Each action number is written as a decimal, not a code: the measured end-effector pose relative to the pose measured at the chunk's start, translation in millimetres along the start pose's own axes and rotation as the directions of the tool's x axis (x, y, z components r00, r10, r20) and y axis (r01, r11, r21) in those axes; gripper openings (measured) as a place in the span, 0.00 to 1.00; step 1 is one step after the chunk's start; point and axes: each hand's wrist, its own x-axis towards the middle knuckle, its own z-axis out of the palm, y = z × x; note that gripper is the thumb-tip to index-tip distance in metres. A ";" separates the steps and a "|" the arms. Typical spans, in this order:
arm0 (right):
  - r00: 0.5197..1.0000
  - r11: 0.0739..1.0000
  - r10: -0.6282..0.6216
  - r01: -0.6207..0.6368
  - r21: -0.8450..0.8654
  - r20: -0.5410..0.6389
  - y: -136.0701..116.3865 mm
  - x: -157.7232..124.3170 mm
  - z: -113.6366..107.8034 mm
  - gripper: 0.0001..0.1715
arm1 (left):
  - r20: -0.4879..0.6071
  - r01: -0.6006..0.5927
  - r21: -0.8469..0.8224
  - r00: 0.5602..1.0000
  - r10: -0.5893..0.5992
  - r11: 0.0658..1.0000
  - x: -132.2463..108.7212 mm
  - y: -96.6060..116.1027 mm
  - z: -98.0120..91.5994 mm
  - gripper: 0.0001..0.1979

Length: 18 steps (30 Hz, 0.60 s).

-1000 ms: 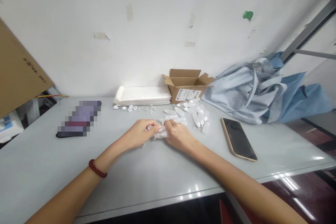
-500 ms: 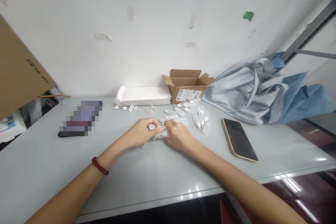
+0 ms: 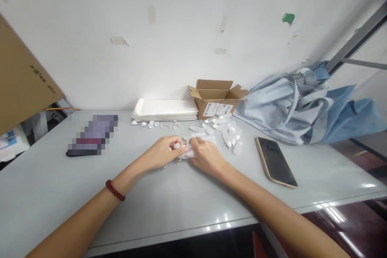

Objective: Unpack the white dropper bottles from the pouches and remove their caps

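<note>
Our two hands are close together over the table (image 3: 151, 217). Our left hand (image 3: 163, 151) pinches a small white cap (image 3: 177, 145), with the thumb in front and the fingers curled behind. The cap sticks out between them. Our right hand (image 3: 208, 155) has its fingers bent in and holds some clear bits (image 3: 188, 155), which sit between the two hands. We can't see its fingertips, so we can't tell how hard it squeezes. A few clear tubes (image 3: 209, 138) lie just behind that hand.

To do this part well, we should hold the cap by its sides and not cover its flat end. The cap looks smooth, so a soft pinch seems best; a hard squeeze could make it pop away. The right hand should hold the clear bits still and low, so they don't roll or slide apart. A thin white end (image 3: 165, 166) pokes out below the left hand, so we should mind that it doesn't snag.

More caps (image 3: 151, 124) lie in front of the white stack (image 3: 165, 111), with a string (image 3: 173, 125) just beside them. A white pile (image 3: 229, 135) sits in front of the box (image 3: 219, 107). We should work gently near it, so nothing gets mixed up.
</note>
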 end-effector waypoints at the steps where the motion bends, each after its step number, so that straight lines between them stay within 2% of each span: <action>1: 1.000 1.000 -0.002 0.002 -0.001 0.003 0.2 -0.1 0.3 0.12 | 0.010 -0.007 -0.015 1.000 0.007 1.000 0.0 0.1 0.0 0.17; 4: 1.000 1.000 -0.017 0.017 -0.003 -0.015 1.0 -0.6 1.2 0.12 | 0.005 -0.028 -0.050 1.000 0.028 0.998 0.6 0.7 0.6 0.20; 7: 0.999 1.000 -0.017 0.018 0.006 -0.034 1.0 -1.1 1.1 0.12 | -0.114 0.034 -0.128 0.992 -0.048 0.991 2.7 0.5 -0.3 0.21; 9: 1.000 1.000 -0.007 0.008 0.016 -0.030 0.7 -1.2 0.4 0.11 | -0.214 0.083 -0.309 0.964 -0.155 0.947 5.4 -1.2 -5.6 0.18; 10: 1.000 1.000 -0.003 0.003 0.021 -0.026 0.6 -1.3 -0.1 0.11 | -0.253 0.087 -0.440 0.943 -0.217 0.894 7.1 -2.7 -10.7 0.16; 13: 1.000 0.999 0.007 -0.007 0.035 -0.012 0.7 -1.6 -1.8 0.11 | -0.335 -0.007 -0.792 0.841 -0.425 0.611 11.4 -11.9 -36.7 0.09; 14: 1.000 0.999 0.010 -0.009 0.039 -0.009 0.8 -1.7 -2.3 0.12 | -0.339 -0.021 -0.851 0.785 -0.518 0.525 12.1 -16.7 -48.0 0.06; 17: 1.000 0.999 0.012 -0.013 0.048 0.008 1.3 -2.2 -3.7 0.12 | -0.433 -0.070 -0.847 0.667 -0.606 0.527 11.0 -34.3 -80.9 0.04; 18: 1.000 0.999 0.010 -0.011 0.048 0.011 1.3 -2.3 -3.9 0.12 | -0.478 -0.087 -0.832 0.612 -0.629 0.548 10.1 -40.6 -89.5 0.04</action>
